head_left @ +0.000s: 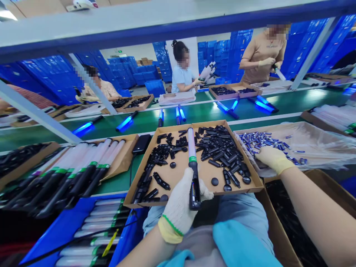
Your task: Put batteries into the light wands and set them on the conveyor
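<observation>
— Factory floor, is it? What fills the view?

— Blue crates [55,76] stacked along the far wall from ten to two o'clock, then a green conveyor belt [292,104] running across with lit blue wands [125,122] lying on it. Three other workers [182,70] stand or sit beyond the belt at twelve o'clock, each handling parts of their own.

— And closer in?

— At nine o'clock a pile of finished-looking batons [78,167] with white tubes and black grips, and more in a blue bin [66,226] at seven. Dead centre, a cardboard tray [205,170] of loose black caps and small parts. At two o'clock, a plastic-lined box [319,144] scattered with small batteries [261,141].

— How far along does the work look?

— I'd judge well underway: many batons are stacked, yet the tray and the battery box hold plenty of loose stock.

— The hands?

— Both gloved. The left hand [180,207] is clamped around the black grip of one baton [191,163], held nearly upright over the tray, tube pointing to twelve o'clock, open end toward the lap. The right hand [271,157] reaches out to two o'clock, forearm extended, fingers curled down among the batteries; whether it has pinched one I cannot tell.
</observation>
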Demonstrator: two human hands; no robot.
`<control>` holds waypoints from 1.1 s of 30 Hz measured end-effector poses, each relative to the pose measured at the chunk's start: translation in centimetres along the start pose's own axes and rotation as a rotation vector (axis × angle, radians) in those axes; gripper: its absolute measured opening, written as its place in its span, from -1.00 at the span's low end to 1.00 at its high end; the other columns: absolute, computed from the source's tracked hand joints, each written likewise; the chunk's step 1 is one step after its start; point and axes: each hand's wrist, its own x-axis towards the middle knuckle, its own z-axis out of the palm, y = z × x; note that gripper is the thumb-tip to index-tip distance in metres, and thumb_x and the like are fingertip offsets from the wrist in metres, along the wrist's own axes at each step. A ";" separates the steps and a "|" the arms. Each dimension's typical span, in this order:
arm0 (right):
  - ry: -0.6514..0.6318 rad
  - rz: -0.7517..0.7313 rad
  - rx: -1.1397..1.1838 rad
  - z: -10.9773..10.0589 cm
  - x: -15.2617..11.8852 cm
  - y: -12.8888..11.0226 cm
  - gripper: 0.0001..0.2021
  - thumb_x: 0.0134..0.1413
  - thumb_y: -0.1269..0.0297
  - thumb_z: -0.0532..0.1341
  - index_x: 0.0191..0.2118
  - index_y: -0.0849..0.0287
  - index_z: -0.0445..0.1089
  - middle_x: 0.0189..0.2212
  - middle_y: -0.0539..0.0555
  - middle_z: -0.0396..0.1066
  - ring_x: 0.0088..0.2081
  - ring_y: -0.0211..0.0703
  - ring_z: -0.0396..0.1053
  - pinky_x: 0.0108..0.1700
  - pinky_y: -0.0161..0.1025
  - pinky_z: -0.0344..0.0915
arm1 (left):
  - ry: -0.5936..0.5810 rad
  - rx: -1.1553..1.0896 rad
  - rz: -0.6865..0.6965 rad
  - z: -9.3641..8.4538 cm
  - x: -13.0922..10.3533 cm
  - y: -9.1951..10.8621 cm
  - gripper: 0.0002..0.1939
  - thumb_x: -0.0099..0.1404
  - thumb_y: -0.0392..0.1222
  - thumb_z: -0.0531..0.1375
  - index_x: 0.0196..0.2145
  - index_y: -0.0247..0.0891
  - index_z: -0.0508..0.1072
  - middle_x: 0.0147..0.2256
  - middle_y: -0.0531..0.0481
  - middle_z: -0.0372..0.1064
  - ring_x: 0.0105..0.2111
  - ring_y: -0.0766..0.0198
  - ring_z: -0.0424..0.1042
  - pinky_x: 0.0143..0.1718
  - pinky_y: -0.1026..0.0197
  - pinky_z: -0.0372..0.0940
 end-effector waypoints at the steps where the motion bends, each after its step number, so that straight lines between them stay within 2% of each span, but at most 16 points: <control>1: -0.021 -0.010 -0.001 0.0 0.4 0.1 -0.70 0.25 0.07 0.23 -0.26 0.26 0.45 -0.27 0.09 0.50 -0.21 -0.18 0.46 -0.05 -0.11 0.37 | -0.005 0.007 -0.002 0.1 0.0 0.0 -0.62 0.38 0.05 0.12 -0.12 -0.34 0.48 -0.62 0.06 0.27 -0.58 0.27 0.30 -0.38 0.14 0.33; 5: 0.010 -0.075 0.040 -1.3 0.5 0.5 -0.68 0.23 0.20 0.20 -0.48 0.30 0.46 -0.51 0.16 0.44 -0.37 -0.09 0.47 -0.22 -0.16 0.32 | -0.007 0.030 -0.032 0.2 -0.2 0.2 -0.62 0.38 0.07 0.11 -0.24 -0.32 0.52 -0.63 0.06 0.27 -0.59 0.27 0.32 -0.35 0.14 0.34; 8: 0.146 -0.193 0.130 -2.5 -2.9 -0.6 -0.70 0.23 0.22 0.14 -0.44 0.26 0.49 -0.45 0.21 0.47 -0.30 0.00 0.48 -0.22 -0.16 0.28 | -0.020 0.041 -0.050 0.3 -0.2 0.2 -0.54 0.39 0.07 0.09 -0.49 -0.33 0.47 -0.63 0.02 0.27 -0.59 0.27 0.34 -0.34 0.14 0.36; 10: 0.277 -0.413 0.263 -3.0 -7.1 -2.6 -0.83 0.20 0.21 0.19 -0.27 0.14 0.50 -0.27 0.12 0.51 -0.20 -0.06 0.46 -0.14 -0.21 0.31 | -0.034 0.051 -0.070 0.5 -0.1 0.1 -0.47 0.38 0.11 0.09 -0.59 -0.33 0.42 -0.63 0.00 0.26 -0.59 0.27 0.34 -0.37 0.15 0.36; 11: 0.389 -0.629 0.390 -3.2 -9.5 -3.9 -0.85 0.21 0.21 0.19 -0.21 0.11 0.48 -0.21 0.10 0.50 -0.17 -0.09 0.45 -0.10 -0.21 0.32 | -0.038 0.047 -0.090 0.7 0.0 0.1 -0.46 0.37 0.12 0.10 -0.62 -0.32 0.40 -0.64 0.00 0.25 -0.59 0.27 0.34 -0.38 0.16 0.36; 12: 0.458 -0.887 0.484 -3.3 -11.8 -5.3 -0.84 0.26 0.23 0.16 -0.18 0.10 0.46 -0.19 0.09 0.49 -0.16 -0.10 0.45 -0.11 -0.20 0.34 | -0.038 0.036 -0.108 0.9 0.1 0.1 -0.46 0.35 0.13 0.12 -0.64 -0.31 0.39 -0.65 0.01 0.23 -0.59 0.28 0.33 -0.38 0.16 0.36; 13: 0.509 -1.077 0.513 -3.3 -14.0 -6.7 -0.83 0.30 0.29 0.11 -0.15 0.11 0.45 -0.20 0.09 0.50 -0.17 -0.13 0.44 -0.13 -0.21 0.35 | -0.036 0.024 -0.123 1.1 0.2 0.0 -0.48 0.34 0.11 0.15 -0.64 -0.30 0.39 -0.65 0.02 0.23 -0.58 0.28 0.33 -0.38 0.17 0.36; 14: 0.560 -1.210 0.510 -3.3 -15.8 -8.0 -0.81 0.32 0.34 0.08 -0.13 0.13 0.45 -0.22 0.10 0.50 -0.20 -0.14 0.44 -0.17 -0.21 0.35 | -0.027 0.005 -0.135 1.3 0.3 0.1 -0.53 0.32 0.08 0.19 -0.63 -0.28 0.40 -0.64 0.02 0.25 -0.56 0.27 0.34 -0.37 0.19 0.37; 16: 0.620 -1.337 0.443 -3.0 -18.1 -10.0 -0.76 0.33 0.40 0.04 -0.14 0.17 0.46 -0.28 0.10 0.50 -0.29 -0.14 0.42 -0.28 -0.20 0.31 | 0.022 -0.050 -0.128 1.7 0.5 0.2 -0.68 0.29 -0.04 0.24 -0.56 -0.25 0.46 -0.57 0.02 0.33 -0.47 0.26 0.40 -0.31 0.24 0.37; 19: 0.678 -1.350 0.339 -2.3 -18.6 -11.1 -0.70 0.33 0.46 -0.02 -0.13 0.22 0.48 -0.29 0.10 0.51 -0.34 -0.13 0.39 -0.36 -0.17 0.24 | 0.096 -0.117 -0.112 1.9 0.5 0.5 -0.84 0.28 -0.19 0.26 -0.46 -0.23 0.51 -0.49 0.03 0.42 -0.38 0.30 0.45 -0.30 0.33 0.37; 22: 0.734 -1.317 0.327 -1.5 -18.5 -10.9 -0.65 0.27 0.53 -0.04 -0.04 0.25 0.46 -0.14 0.14 0.52 -0.24 -0.10 0.40 -0.29 -0.15 0.26 | 0.155 -0.121 -0.122 1.8 0.1 0.8 -0.81 0.31 -0.17 0.24 -0.45 -0.25 0.52 -0.51 0.04 0.43 -0.44 0.33 0.45 -0.36 0.37 0.38; 25: 0.698 -1.328 0.352 -0.8 -19.3 -10.8 -0.60 0.16 0.61 -0.05 -0.08 0.24 0.48 -0.08 0.13 0.50 -0.22 -0.09 0.40 -0.27 -0.12 0.27 | 0.215 -0.107 -0.077 1.7 -0.1 0.8 -0.85 0.32 -0.23 0.22 -0.41 -0.23 0.53 -0.49 0.06 0.46 -0.47 0.37 0.44 -0.40 0.41 0.37; 28: 0.647 -1.269 0.334 -0.3 -19.4 -10.6 -0.57 0.13 0.60 -0.04 -0.04 0.24 0.47 -0.02 0.16 0.47 -0.16 -0.05 0.40 -0.21 -0.11 0.30 | 0.160 -0.042 -0.097 1.5 -0.1 0.8 -0.75 0.38 -0.20 0.15 -0.44 -0.24 0.51 -0.60 0.08 0.37 -0.56 0.36 0.37 -0.41 0.35 0.37; 30: 0.651 -1.165 0.365 -0.3 -18.0 -9.4 -0.57 0.17 0.55 -0.03 0.05 0.25 0.43 0.02 0.19 0.44 -0.07 -0.02 0.39 -0.10 -0.10 0.32 | 0.082 0.021 -0.147 1.2 0.0 1.0 -0.61 0.44 -0.07 0.04 -0.42 -0.28 0.51 -0.68 0.07 0.26 -0.64 0.32 0.26 -0.46 0.25 0.36; 31: 0.655 -1.064 0.382 -0.6 -16.8 -8.4 -0.59 0.20 0.52 -0.03 0.06 0.25 0.42 0.01 0.20 0.44 -0.04 -0.02 0.38 -0.05 -0.10 0.31 | 0.047 0.048 -0.165 0.9 0.1 1.3 -0.56 0.46 -0.02 -0.01 -0.38 -0.31 0.51 -0.69 0.06 0.22 -0.65 0.31 0.23 -0.48 0.21 0.35; 33: 0.578 -0.746 0.345 -1.2 -13.7 -5.6 -0.64 0.27 0.42 -0.03 0.00 0.24 0.46 -0.05 0.23 0.46 -0.04 0.00 0.39 -0.02 -0.10 0.29 | 0.021 0.084 -0.173 0.3 0.2 2.1 -0.54 0.47 0.03 -0.05 -0.31 -0.33 0.50 -0.68 0.07 0.19 -0.64 0.29 0.22 -0.49 0.17 0.32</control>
